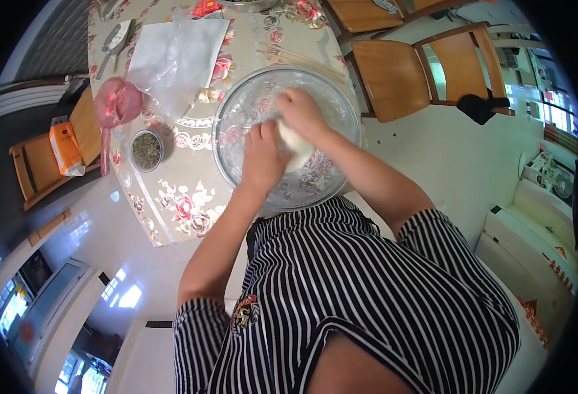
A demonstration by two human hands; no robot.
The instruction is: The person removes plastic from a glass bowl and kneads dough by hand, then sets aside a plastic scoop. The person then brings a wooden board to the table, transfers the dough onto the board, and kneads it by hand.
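Note:
A smooth white lump of dough [295, 146] lies in a large clear bowl [225, 98] at the table's near edge. Flour-like smears coat the inside of the bowl. My left hand [263, 156] grips the dough from its left side, fingers bent and thumb against the near part. Above it, on the far part of the dough, my right hand [298, 111] is closed with curled fingers. Both hands hide some of the dough, and the right fingertips are partly out of sight.
Left of the bowl are a small bowl of dried greenish bits [146, 151], a pink ladle [118, 103], a plastic bag [174, 69] over white paper [146, 49], and a scoop [116, 38]. Chopsticks [302, 59] lie behind the bowl. Wooden chairs [389, 79] stand to the right.

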